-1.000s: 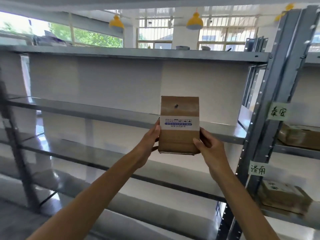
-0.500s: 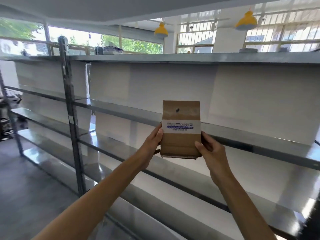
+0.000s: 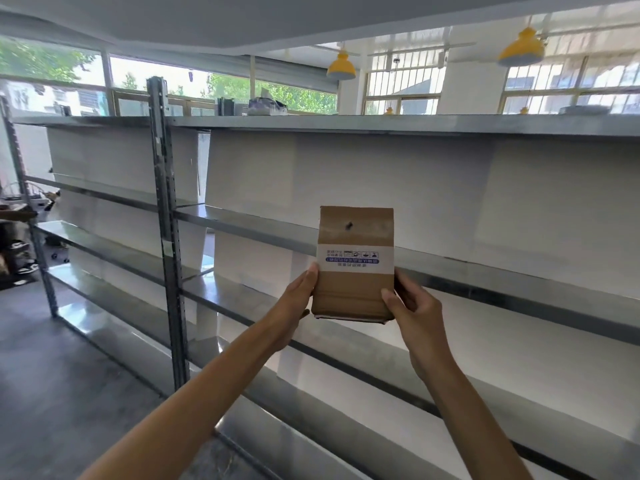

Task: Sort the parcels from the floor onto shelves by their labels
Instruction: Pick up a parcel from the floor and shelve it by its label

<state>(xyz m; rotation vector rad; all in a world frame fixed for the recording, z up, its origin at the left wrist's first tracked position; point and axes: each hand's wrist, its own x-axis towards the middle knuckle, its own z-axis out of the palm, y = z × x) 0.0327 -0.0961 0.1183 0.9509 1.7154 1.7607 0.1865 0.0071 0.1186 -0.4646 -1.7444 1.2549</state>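
Observation:
I hold a small brown cardboard parcel [image 3: 355, 233] upright in front of me, at the height of the middle shelf. A white tape band with blue upside-down print runs across it. My left hand [image 3: 298, 304] grips its lower left edge. My right hand [image 3: 412, 306] grips its lower right edge, thumb on the front face. The parcel's address label is not visible from this side. Behind it stands a grey metal shelving unit [image 3: 263, 225] with several bare shelves.
A grey steel upright post [image 3: 165, 216] divides the shelving at the left. A wrapped bundle [image 3: 266, 105] lies on the top shelf. Shoes and clutter [image 3: 20, 261] sit on the floor at far left. Grey concrete floor [image 3: 62, 393] lies open at lower left.
The view has swung left along the shelving: the labelled post and stored parcels at the right are out of sight, and the left upright has come further in. Both hands keep the same hold on the parcel.

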